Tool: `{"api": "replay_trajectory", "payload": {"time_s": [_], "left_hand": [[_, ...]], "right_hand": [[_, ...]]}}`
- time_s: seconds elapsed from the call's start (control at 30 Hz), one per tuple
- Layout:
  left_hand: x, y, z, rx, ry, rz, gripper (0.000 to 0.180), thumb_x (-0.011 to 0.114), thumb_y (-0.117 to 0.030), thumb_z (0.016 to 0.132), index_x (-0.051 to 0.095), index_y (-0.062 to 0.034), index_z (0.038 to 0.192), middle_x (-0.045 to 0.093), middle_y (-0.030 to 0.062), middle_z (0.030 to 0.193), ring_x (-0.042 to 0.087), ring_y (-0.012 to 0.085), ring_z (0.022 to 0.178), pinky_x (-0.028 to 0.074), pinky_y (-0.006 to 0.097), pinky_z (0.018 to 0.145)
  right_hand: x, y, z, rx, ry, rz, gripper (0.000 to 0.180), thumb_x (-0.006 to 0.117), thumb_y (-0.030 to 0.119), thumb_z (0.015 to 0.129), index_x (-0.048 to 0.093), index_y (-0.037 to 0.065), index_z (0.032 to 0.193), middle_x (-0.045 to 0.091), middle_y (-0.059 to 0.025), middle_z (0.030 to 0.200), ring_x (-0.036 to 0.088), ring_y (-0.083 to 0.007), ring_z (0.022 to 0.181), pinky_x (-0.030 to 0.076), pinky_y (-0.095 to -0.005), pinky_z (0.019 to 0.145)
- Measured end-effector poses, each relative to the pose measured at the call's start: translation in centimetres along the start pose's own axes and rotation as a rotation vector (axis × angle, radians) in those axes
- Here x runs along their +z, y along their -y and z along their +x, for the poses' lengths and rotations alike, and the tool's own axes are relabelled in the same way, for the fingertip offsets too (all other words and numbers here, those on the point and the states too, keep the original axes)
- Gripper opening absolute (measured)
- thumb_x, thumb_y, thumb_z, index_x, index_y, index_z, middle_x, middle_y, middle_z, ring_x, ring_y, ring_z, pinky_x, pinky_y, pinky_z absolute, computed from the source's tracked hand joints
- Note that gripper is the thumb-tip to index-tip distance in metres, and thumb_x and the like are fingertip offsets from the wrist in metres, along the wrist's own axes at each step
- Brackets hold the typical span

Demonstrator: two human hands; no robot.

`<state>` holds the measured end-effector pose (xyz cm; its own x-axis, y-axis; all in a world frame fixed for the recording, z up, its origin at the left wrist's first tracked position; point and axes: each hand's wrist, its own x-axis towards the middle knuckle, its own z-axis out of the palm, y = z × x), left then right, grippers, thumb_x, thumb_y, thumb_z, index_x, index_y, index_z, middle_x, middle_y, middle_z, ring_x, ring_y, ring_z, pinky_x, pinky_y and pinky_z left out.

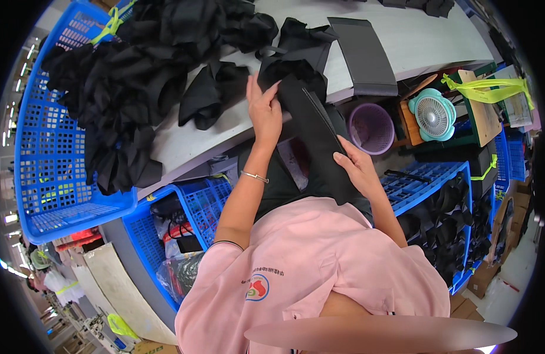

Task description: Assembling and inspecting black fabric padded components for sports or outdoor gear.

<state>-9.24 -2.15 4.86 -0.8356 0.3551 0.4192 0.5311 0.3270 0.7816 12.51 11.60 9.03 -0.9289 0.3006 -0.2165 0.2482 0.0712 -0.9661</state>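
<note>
A long black fabric piece [311,127] with a stitched edge slants from the table edge down over my lap. My right hand [360,168] grips its right edge between thumb and fingers. My left hand [264,115] is beside the upper end of the piece, with fingers stretched out and apart, the fingertips close to the black cloth. Just beyond lie crumpled black fabric pieces [216,94] on the pale table [190,144]. Further right on the table, a flat black panel [364,56] lies smooth.
A large heap of black cloth [125,100] spills from a blue basket [45,177] at left. Right of the table edge stand a purple bin [373,127] and a turquoise fan [433,115]. Blue crates [204,203] flank me, the right crate [429,177] near black pieces.
</note>
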Motion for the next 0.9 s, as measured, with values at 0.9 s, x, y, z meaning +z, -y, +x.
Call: {"api": "replay_trajectory", "payload": {"time_s": [0.9], "left_hand": [[-1.9,-8.1,-5.1,0.280,0.194,-0.143,0.045,0.065,0.004,0.077,0.068,-0.0078,0.120,0.062,0.0115,0.134,0.051,0.0337,0.132,0.043,0.042,0.107]], "right_hand": [[0.4,-1.8,11.5,-0.500,-0.192,-0.695,0.027,0.060,0.019,0.092,0.063,0.005,0.115,0.066,-0.0123,0.113,0.064,-0.0285,0.105,0.053,-0.0404,0.088]]}}
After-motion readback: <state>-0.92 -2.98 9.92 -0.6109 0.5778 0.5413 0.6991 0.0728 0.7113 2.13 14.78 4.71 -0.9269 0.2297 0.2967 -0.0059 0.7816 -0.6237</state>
